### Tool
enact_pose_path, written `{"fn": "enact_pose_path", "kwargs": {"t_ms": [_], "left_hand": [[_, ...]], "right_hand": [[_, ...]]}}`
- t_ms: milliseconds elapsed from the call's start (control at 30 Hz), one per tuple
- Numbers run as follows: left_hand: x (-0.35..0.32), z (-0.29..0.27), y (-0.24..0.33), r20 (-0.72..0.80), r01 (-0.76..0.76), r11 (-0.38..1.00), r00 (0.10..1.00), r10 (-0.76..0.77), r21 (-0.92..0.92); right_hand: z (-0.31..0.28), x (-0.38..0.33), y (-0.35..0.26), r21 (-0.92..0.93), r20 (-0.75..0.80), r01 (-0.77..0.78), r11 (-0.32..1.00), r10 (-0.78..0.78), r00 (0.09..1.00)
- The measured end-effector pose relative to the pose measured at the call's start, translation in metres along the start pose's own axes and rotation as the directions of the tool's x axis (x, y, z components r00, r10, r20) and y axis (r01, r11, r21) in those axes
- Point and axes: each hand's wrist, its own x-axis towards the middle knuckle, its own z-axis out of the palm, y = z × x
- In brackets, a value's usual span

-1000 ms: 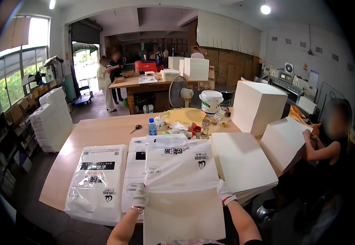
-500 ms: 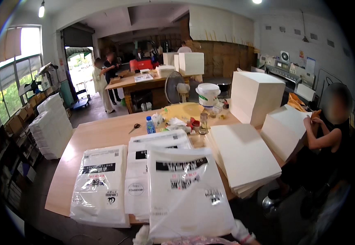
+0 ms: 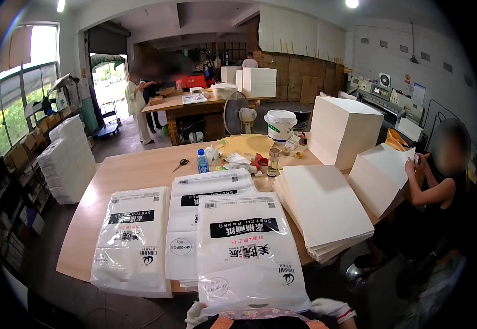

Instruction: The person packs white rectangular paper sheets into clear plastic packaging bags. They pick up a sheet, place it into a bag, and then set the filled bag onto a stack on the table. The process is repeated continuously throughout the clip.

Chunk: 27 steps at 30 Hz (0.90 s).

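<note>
Three plastic bag piles (image 3: 248, 253), two gloved hands (image 3: 333, 307) gripping nearest, one paper stack (image 3: 326, 208)

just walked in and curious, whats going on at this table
A person in white gloves holds the near edge of a white plastic bag filled flat with paper, left hand and right hand at its bottom corners. It overlaps more bags lying on the wooden table. A stack of white sheets lies to the right, where a seated co-worker handles another sheet pile.
</note>
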Motion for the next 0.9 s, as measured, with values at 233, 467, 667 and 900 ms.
{"fn": "enact_pose_path", "kwargs": {"t_ms": [233,467,667,900], "left_hand": [[0.059,-0.015,0.16,-0.06,-0.499,0.83,0.847,0.528,0.247],[0.047,-0.169,0.123,-0.567,0.061,0.564,0.055,0.822,0.824],[0.087,-0.381,-0.01,-0.889,-0.415,0.807,0.368,-0.273,-0.42],[0.079,-0.434,-0.109,-0.982,0.442,0.878,0.12,0.146,0.184]], "right_hand": [[0.045,0.101,-0.089,0.583,-0.545,0.528,0.617,-0.184,0.818],[0.116,0.212,-0.263,-0.011,-0.259,0.61,0.792,-0.591,0.764],[0.257,0.389,-0.252,-0.036,0.114,0.828,0.56,-0.821,0.56],[0.312,0.428,-0.218,0.529,0.165,0.182,0.829,-0.31,0.936]]}}
